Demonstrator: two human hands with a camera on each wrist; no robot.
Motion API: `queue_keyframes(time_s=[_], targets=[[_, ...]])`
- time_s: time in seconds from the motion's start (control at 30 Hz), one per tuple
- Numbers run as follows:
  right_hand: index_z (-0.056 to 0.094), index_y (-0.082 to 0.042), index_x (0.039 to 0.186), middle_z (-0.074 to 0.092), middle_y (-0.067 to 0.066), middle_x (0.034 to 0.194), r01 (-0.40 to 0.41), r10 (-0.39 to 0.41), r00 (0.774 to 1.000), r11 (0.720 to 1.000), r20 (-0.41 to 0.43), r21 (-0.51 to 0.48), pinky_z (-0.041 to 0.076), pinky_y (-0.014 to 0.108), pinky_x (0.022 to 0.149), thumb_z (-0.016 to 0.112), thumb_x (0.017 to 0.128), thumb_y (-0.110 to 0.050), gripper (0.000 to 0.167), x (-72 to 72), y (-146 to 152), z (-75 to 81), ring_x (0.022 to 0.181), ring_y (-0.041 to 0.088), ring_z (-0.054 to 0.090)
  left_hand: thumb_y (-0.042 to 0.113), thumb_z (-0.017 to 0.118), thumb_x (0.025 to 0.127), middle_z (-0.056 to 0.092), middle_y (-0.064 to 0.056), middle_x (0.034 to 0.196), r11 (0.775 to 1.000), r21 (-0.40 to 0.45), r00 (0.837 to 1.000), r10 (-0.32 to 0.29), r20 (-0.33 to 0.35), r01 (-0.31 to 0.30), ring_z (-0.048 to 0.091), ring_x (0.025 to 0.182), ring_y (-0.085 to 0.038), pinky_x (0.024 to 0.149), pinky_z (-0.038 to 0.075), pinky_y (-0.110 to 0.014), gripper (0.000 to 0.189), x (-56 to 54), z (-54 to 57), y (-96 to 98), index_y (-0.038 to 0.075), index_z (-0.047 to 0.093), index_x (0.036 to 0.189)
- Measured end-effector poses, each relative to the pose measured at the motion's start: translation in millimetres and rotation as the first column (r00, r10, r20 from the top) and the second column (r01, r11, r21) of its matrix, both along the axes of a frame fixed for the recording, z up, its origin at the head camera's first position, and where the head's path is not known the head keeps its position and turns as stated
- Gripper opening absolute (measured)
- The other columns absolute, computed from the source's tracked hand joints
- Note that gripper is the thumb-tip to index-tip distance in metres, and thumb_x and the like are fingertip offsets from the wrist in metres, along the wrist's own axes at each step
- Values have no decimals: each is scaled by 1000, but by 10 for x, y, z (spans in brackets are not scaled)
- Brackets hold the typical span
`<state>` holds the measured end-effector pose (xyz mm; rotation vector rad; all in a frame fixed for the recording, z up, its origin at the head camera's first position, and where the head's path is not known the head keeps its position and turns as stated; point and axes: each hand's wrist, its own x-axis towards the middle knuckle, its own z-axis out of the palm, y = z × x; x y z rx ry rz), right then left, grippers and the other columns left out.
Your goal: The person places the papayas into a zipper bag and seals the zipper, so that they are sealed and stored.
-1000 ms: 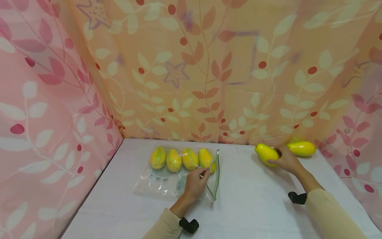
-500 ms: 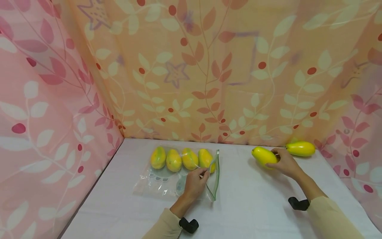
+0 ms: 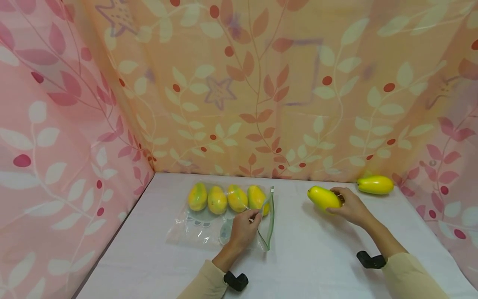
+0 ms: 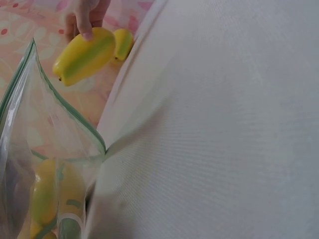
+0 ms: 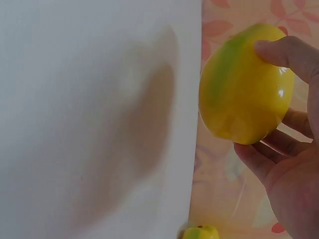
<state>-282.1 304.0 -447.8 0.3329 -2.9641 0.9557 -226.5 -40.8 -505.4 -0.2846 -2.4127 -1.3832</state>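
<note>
My right hand [image 3: 351, 206] grips a yellow papaya [image 3: 323, 199] with a green streak, thumb on one side and fingers on the other. In the right wrist view, this papaya [image 5: 244, 84] is lifted off the table. With thumb and fingers, my left hand [image 3: 245, 229] pinches the edge of a clear zip bag [image 3: 209, 234] near its mouth. The bag lies on the table, and its green-edged mouth [image 4: 75, 114] gapes in the left wrist view. Several papayas [image 3: 217, 200] lie in a row inside it. The left wrist view does not show the left hand clearly.
Another papaya [image 3: 375, 185] lies at the back right of the white table [image 3: 298, 257]. Patterned cloth [image 3: 254, 91] hangs behind the table and at both sides. A black band [image 3: 236, 281] sits on each wrist.
My right hand has moved left with the papaya, away from the one at the back right and toward the bag. My left hand and the bag have stayed in place.
</note>
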Motion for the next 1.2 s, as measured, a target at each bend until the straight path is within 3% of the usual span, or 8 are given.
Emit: queue_keyframes(time_s=[0.43, 0.87, 1.2], targets=[[49, 3, 131, 52, 23, 123, -32, 32, 998, 999, -49, 4, 49, 51, 91, 80, 78, -29, 69, 70, -144, -7, 102, 32, 52, 14, 64, 91, 75, -4, 90, 1000, 2, 1000, -5, -7, 5, 63, 74, -9, 63, 51, -16, 18, -14, 11, 2, 5, 75, 102], [51, 0, 129, 55, 18, 121, -80, 80, 996, 997, -26, -13, 50, 50, 92, 80, 77, -27, 66, 159, -339, -3, 101, 28, 54, 12, 64, 91, 74, -3, 86, 1000, 10, 1000, -3, 0, 3, 63, 73, -10, 63, 51, -16, 16, 10, 45, 19, 5, 76, 100], [54, -2, 127, 57, 13, 116, -139, 139, 990, 990, 4, -19, 51, 47, 91, 81, 77, -30, 64, 225, -519, 1, 99, 25, 55, 11, 65, 90, 75, -4, 86, 1000, 7, 999, 9, -34, -9, 64, 72, -10, 62, 51, -16, 16, 6, 57, 31, 4, 76, 99]])
